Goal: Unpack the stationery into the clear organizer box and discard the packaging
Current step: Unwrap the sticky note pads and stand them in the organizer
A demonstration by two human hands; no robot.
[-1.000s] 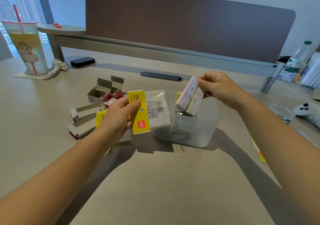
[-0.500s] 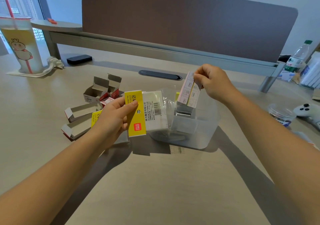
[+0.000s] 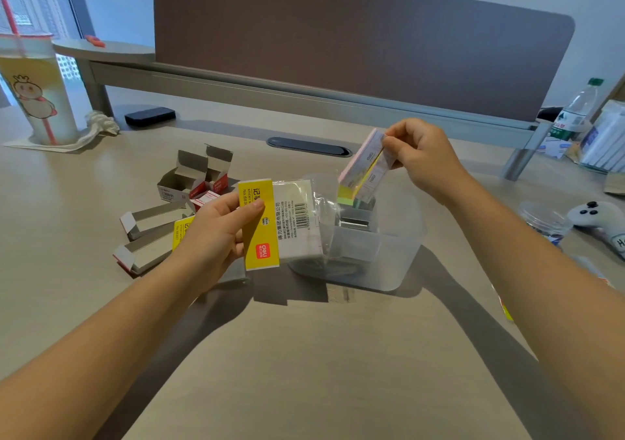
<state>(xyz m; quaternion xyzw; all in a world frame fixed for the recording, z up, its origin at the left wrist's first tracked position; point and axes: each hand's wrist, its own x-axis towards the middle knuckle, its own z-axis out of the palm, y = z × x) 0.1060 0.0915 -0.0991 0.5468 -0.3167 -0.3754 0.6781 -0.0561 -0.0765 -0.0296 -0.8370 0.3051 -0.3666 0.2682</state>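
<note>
My left hand (image 3: 216, 236) grips a clear plastic sticky-note wrapper with a yellow label (image 3: 270, 223), held just left of the clear organizer box (image 3: 395, 257). My right hand (image 3: 422, 158) pinches the top of a stack of sticky-note pads (image 3: 363, 165), pink and yellow-green, tilted over the box's back left part. The stack's lower end sits at the box's rim. Inside the box I see small silvery and grey items (image 3: 355, 223), dimly through its wall.
Several opened cardboard boxes (image 3: 192, 179) lie left of my left hand. A drink cup (image 3: 37, 91) stands far left, a black phone (image 3: 148, 116) behind. At right are a water bottle (image 3: 575, 111), a round clear tub (image 3: 544, 219) and a white controller (image 3: 595, 213).
My right hand has tilted the pad stack and kept it over the box's back. My left hand holds the wrapper in nearly the same place.
</note>
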